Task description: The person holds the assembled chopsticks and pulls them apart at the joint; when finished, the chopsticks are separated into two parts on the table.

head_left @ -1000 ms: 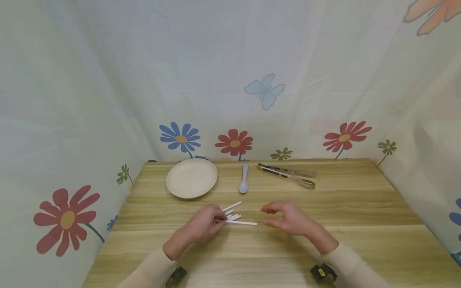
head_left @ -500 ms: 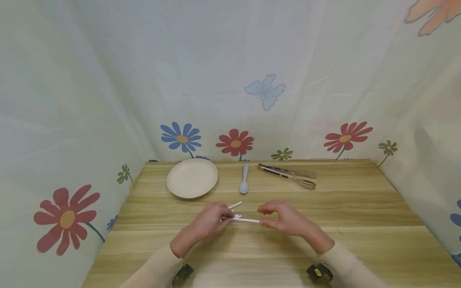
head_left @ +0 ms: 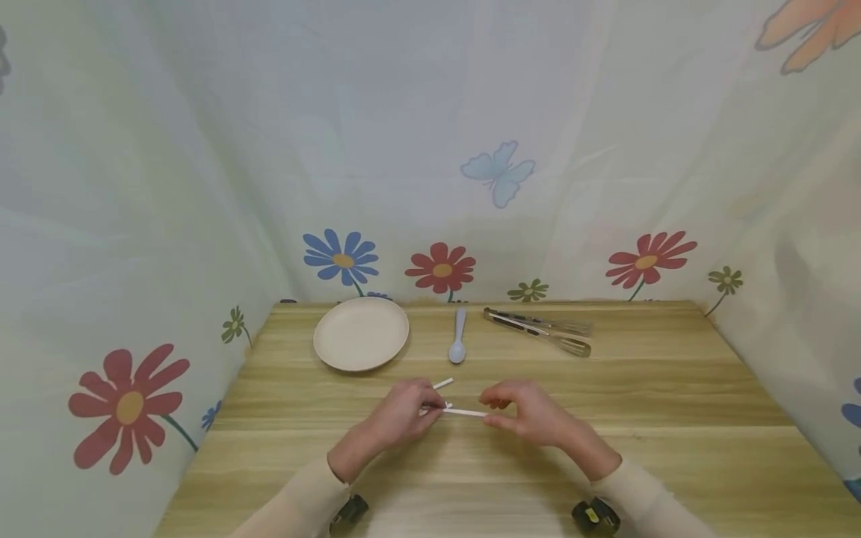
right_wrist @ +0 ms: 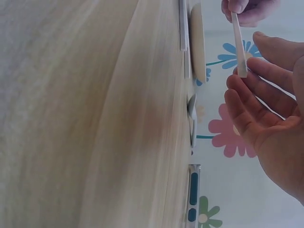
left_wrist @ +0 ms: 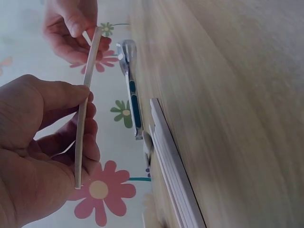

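My left hand (head_left: 403,411) pinches a slim white stick (head_left: 466,412) between thumb and fingers, raised off the table in the left wrist view. The stick's far end points toward my right hand (head_left: 534,415). In the right wrist view, that end (right_wrist: 242,71) lies by the right hand's fingertips (right_wrist: 236,81), with thumb and fingers spread apart and not closed on it. More white sticks (left_wrist: 171,156) lie on the wooden table below the left hand; one (head_left: 444,383) pokes out beyond it in the head view, the others mostly hidden.
Along the back of the table (head_left: 646,418) are a round cream plate (head_left: 361,334) at left, a pale blue-grey spoon (head_left: 457,351) in the middle and metal tongs (head_left: 538,332) with dark grip pieces at right. Flower-printed curtain (head_left: 377,149) encloses the back and sides.
My left hand has shifted right and lifted a white stick from the bunch. My right hand has moved slightly left, so the stick's end now reaches its fingertips.
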`<control>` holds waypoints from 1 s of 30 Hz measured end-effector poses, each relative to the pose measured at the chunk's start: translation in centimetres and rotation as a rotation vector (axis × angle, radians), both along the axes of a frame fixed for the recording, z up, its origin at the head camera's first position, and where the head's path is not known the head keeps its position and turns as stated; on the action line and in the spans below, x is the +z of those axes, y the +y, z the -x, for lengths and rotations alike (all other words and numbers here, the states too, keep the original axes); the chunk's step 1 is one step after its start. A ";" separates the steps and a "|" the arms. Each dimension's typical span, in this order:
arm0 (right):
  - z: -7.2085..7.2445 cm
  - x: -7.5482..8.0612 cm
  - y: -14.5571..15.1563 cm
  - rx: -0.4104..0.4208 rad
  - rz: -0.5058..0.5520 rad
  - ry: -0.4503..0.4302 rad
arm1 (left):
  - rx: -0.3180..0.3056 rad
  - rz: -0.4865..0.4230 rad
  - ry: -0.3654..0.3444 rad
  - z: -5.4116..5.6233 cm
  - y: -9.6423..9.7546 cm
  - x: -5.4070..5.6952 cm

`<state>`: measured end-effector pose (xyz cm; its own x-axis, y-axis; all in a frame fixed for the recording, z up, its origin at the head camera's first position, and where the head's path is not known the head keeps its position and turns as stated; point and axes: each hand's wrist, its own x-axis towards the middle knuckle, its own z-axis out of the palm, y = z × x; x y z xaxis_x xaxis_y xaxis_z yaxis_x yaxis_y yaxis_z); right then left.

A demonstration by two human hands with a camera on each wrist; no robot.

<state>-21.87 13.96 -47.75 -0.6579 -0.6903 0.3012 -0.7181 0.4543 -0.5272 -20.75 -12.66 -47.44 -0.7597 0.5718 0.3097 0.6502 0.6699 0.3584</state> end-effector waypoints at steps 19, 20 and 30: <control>-0.1 -0.1 -0.8 0.000 0.046 -0.009 | -0.038 -0.017 0.030 0.1 0.3 -0.1; -0.1 -0.2 -0.8 0.003 0.050 -0.007 | -0.041 -0.020 0.027 0.1 0.3 -0.1; -0.2 -0.6 -1.3 -0.001 0.062 0.008 | -0.051 -0.017 0.044 -0.1 0.7 0.0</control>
